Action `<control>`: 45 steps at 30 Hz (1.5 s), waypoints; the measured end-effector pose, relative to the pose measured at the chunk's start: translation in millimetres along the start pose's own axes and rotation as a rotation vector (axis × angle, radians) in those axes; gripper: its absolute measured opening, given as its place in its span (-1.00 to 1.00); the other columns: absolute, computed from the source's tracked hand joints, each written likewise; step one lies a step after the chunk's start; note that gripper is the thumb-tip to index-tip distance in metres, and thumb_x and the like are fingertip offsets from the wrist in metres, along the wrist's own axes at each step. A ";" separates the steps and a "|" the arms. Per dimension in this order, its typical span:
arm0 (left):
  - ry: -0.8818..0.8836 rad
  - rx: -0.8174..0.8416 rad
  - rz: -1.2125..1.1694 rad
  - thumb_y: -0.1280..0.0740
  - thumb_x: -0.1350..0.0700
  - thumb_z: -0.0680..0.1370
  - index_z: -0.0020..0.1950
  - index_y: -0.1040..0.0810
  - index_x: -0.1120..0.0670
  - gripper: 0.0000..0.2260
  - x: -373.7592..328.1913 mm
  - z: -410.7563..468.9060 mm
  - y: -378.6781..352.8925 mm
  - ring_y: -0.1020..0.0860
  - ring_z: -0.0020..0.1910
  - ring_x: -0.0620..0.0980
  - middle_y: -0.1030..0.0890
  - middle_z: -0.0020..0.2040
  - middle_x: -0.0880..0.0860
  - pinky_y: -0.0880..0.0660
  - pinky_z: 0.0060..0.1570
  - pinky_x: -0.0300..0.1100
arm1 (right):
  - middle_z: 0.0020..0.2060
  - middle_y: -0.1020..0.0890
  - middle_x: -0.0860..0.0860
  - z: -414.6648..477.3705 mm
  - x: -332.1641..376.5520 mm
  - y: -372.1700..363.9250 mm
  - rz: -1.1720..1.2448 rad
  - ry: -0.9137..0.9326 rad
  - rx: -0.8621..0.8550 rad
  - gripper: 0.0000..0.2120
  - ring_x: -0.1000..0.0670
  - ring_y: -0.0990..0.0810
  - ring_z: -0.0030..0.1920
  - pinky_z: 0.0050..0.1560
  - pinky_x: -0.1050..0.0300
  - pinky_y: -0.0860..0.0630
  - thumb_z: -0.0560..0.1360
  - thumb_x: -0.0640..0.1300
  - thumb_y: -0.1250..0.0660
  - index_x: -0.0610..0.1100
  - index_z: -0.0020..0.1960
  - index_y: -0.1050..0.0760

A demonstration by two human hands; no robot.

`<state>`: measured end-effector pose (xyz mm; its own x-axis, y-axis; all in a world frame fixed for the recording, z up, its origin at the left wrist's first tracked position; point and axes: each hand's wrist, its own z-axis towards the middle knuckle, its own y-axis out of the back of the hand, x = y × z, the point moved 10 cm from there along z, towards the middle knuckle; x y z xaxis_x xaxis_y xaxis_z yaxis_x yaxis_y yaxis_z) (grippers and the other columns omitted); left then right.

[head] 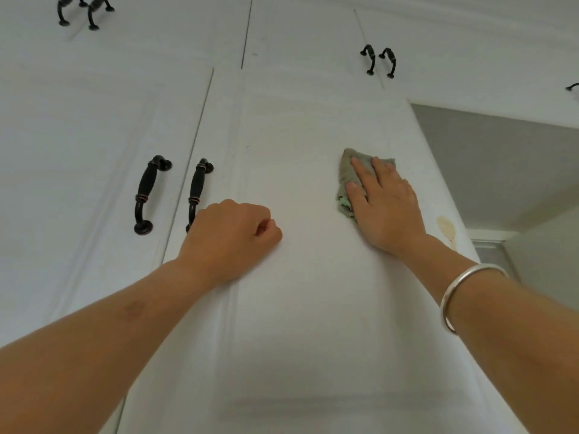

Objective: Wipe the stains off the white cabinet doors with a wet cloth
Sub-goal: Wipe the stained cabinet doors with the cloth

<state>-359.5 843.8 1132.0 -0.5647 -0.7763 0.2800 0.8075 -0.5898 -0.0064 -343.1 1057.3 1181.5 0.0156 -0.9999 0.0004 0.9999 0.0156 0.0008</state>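
While the right hand (387,203) presses a grey-green cloth (347,173) flat against the white cabinet door (297,308), its grip slack with fingers straight, the left hand (232,236) rests on the same door as an empty fist. A yellowish stain (446,228) marks the door's right edge, beside a grey wall (501,167).

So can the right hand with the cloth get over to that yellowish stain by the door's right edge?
Probably yes. The right hand lies flat on the cloth, and the stain sits just right of its wrist on the same door, with only bare door between them.
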 end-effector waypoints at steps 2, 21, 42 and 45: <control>0.056 -0.027 0.019 -0.20 0.05 0.51 -0.44 -0.20 0.08 -0.65 2.9 -0.9 3.6 -0.22 -0.53 -0.01 -0.25 -0.56 -0.01 -0.20 -0.45 -0.16 | 0.56 -0.08 -0.08 -13.2 -1.7 1.0 0.013 -0.006 -0.011 -0.47 -0.10 -0.01 0.56 0.52 -0.13 0.01 0.63 0.16 0.12 0.07 0.57 -0.01; -0.024 -0.057 0.216 -0.20 0.05 0.49 -0.43 -0.22 0.11 -0.67 -67.7 -12.2 -21.3 -0.18 -0.58 0.03 -0.24 -0.60 0.01 -0.09 -0.45 -0.22 | 0.57 -0.04 -0.10 -82.7 -94.6 18.8 -0.021 -0.051 0.008 -0.43 -0.10 0.03 0.56 0.54 0.00 0.04 0.60 0.12 0.17 0.01 0.58 -0.02; -0.079 0.175 -0.001 -0.12 0.04 0.57 -0.41 -0.27 0.07 -0.65 -64.4 -3.1 -30.6 -0.34 -0.44 0.00 -0.40 -0.45 -0.01 -0.21 -0.39 -0.15 | 0.56 -0.12 -0.03 -171.4 61.2 -9.2 0.113 0.180 0.082 -0.44 -0.03 0.01 0.57 0.54 -0.09 0.11 0.56 0.05 0.09 0.04 0.56 -0.12; -0.044 0.225 -0.052 -0.13 0.06 0.56 -0.40 -0.27 0.10 -0.67 -59.7 -5.0 -24.4 -0.33 -0.43 0.02 -0.41 -0.44 0.02 -0.19 -0.42 -0.15 | 0.57 -0.10 -0.02 -179.2 59.4 -9.1 0.053 0.411 0.182 -0.48 -0.02 0.03 0.57 0.54 -0.08 0.09 0.60 0.08 0.05 0.08 0.56 -0.11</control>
<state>-346.3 903.5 1110.7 -0.6023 -0.7332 0.3158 0.7982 -0.5602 0.2215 -351.1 997.7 1002.3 0.1026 -0.9144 -0.3916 0.9819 0.0300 0.1872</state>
